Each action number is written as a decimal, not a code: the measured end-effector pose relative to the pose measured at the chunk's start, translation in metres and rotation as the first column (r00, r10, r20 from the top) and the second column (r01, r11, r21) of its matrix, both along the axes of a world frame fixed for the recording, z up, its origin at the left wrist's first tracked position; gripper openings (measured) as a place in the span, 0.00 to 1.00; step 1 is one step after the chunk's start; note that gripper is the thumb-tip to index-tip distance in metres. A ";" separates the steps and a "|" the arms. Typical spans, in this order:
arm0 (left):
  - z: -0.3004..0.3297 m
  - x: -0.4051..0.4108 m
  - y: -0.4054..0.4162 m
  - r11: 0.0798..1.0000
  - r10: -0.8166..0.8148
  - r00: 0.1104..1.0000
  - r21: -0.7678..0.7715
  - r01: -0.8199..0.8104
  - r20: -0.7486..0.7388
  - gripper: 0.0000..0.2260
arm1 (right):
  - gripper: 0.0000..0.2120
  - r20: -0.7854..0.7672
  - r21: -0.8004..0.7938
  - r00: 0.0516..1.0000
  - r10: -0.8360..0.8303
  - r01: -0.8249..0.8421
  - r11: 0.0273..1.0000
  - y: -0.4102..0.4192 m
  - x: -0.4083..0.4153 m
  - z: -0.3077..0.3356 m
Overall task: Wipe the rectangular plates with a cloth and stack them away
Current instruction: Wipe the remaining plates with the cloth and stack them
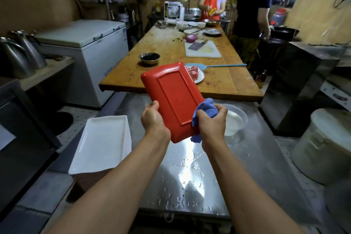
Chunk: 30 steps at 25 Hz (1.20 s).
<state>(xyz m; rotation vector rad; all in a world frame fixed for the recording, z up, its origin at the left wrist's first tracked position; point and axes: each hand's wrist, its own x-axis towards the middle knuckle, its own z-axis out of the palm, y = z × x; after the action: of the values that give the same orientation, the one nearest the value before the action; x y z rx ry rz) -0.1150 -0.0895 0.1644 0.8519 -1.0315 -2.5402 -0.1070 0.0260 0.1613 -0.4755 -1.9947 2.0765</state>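
A red rectangular plate (pixel 171 97) is held up in front of me, tilted, with its underside facing me. My left hand (pixel 152 118) grips its near left edge, thumb on the back. My right hand (pixel 212 122) clutches a bunched blue cloth (pixel 204 114) pressed against the plate's lower right edge. A stack of rectangular plates (pixel 103 145), the top one white side up, stands at the left on the edge of the steel table (pixel 190 182), which is wet with water drops.
A clear bowl of water (pixel 234 119) sits right of my right hand. Beyond is a long wooden table (pixel 171 47) with bowls, a cutting board and a cleaver. Two people stand at the far end. A chest freezer (pixel 85 43) is left, a large white bucket (pixel 326 144) right.
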 end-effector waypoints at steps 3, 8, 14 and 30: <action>0.001 0.006 -0.001 0.997 -0.038 0.999 0.071 0.039 -0.027 0.07 | 0.16 0.003 -0.075 1.000 -0.013 0.013 0.997 0.010 -0.008 0.011; 0.018 0.020 -0.011 0.956 -0.290 0.957 -0.061 0.288 -0.029 0.07 | 0.16 -0.057 -0.066 0.998 0.029 -0.033 0.997 0.029 -0.014 0.025; 0.061 0.015 -0.056 0.728 -0.300 0.953 -0.635 0.258 0.044 0.18 | 0.17 -0.089 -0.038 0.966 0.243 -0.247 0.968 0.065 -0.019 0.031; 0.055 0.022 -0.040 0.636 -0.555 0.831 -0.621 0.459 0.046 0.17 | 0.17 -0.202 0.454 0.917 0.344 -0.224 0.862 0.062 -0.020 0.034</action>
<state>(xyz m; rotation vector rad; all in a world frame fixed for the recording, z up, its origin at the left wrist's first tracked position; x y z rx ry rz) -0.0934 -0.1291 0.2190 0.1767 -2.1258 -2.3173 -0.1267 0.0880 0.1955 0.2005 -2.3517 1.6482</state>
